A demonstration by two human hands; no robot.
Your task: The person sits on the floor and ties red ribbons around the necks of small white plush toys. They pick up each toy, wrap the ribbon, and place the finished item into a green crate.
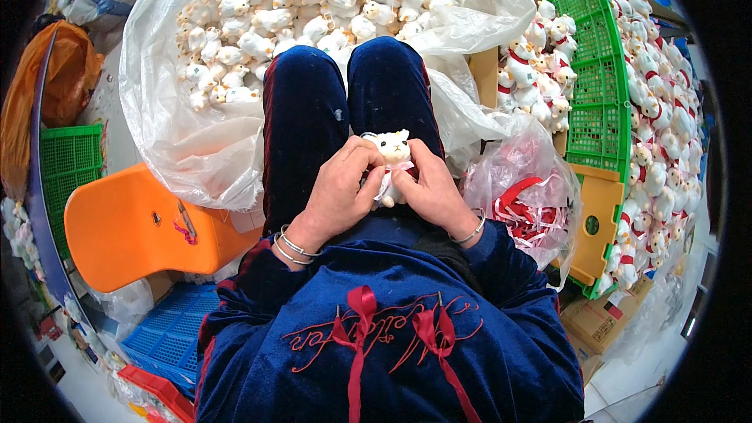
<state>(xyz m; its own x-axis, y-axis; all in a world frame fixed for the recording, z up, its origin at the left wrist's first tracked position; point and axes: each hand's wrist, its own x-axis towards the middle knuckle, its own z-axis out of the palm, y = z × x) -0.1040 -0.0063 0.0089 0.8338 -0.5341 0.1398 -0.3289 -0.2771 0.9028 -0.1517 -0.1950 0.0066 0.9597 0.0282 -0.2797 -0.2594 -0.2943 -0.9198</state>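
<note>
A small white plush cat (392,146) with dark eyes and orange-tinged ears faces up over my lap. A pink and red ribbon (398,167) lies round its neck. My left hand (341,186) grips the toy from the left, fingers bent at the ribbon. From the other side my right hand (429,190) holds it, the thumb pressed near the ribbon on its chest. The fingertips partly cover the ribbon and the toy's body, so its fastening is hidden.
Ahead, a big clear plastic bag (157,70) holds many plush toys (337,0). Ribbons (525,207) fill a clear bag at right, by a green crate (587,70) and ribboned toys (658,110). An orange chair (117,227) with a small tool and a blue crate (172,329) stand left.
</note>
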